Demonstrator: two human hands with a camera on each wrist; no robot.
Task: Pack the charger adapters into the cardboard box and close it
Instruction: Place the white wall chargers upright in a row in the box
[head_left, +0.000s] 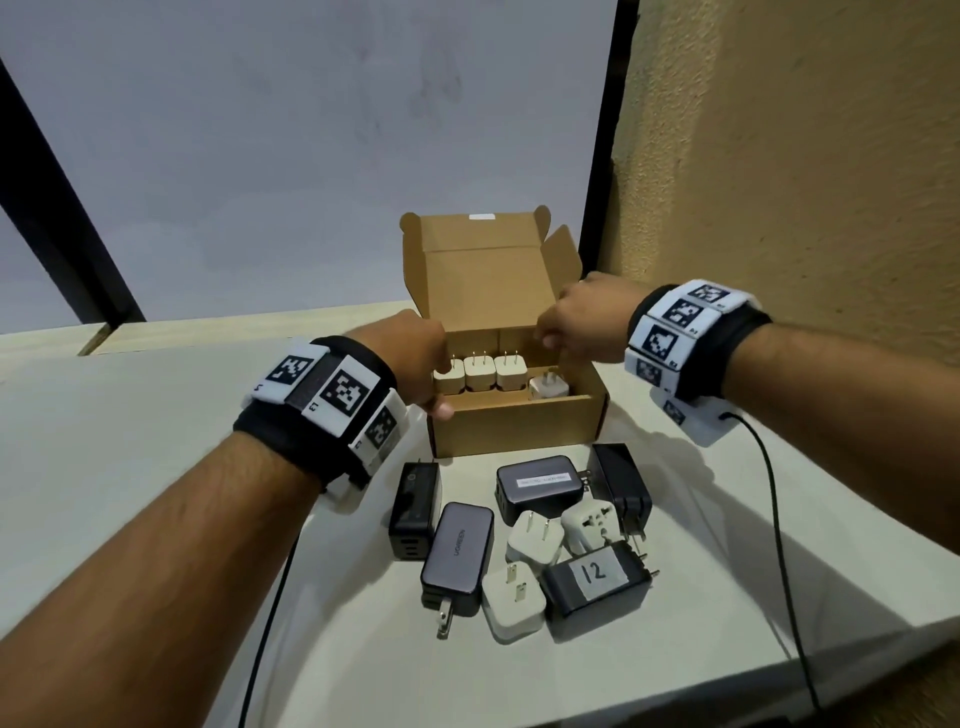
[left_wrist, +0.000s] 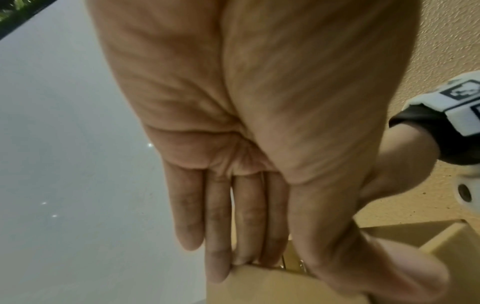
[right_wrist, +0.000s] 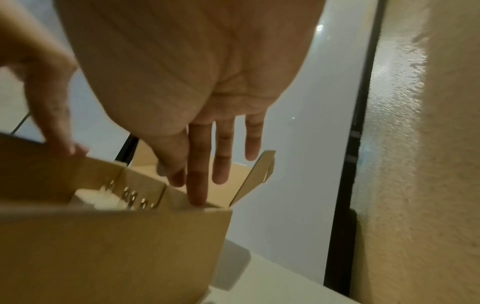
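Note:
An open cardboard box (head_left: 514, 428) stands on the white table, its lid (head_left: 483, 260) upright at the back. Three cream adapters (head_left: 480, 371) stand prongs up in a row inside, with a white adapter (head_left: 548, 387) beside them. My left hand (head_left: 434, 384) braces the box's front left corner: straight fingers (left_wrist: 218, 236) lie along the left wall and the thumb sits on the front wall. My right hand (head_left: 545, 343) reaches down into the back right of the box with straight fingers (right_wrist: 197, 185), the index tip touching inside that corner. Several loose adapters (head_left: 519, 545) lie in front of the box.
The loose pile includes a grey adapter (head_left: 457, 556), a black adapter labelled 12 (head_left: 595, 579) and a white travel plug (head_left: 589, 525). A textured wall (head_left: 779, 156) rises close on the right. Black cables (head_left: 779, 519) trail from both wrists over the table's front edge.

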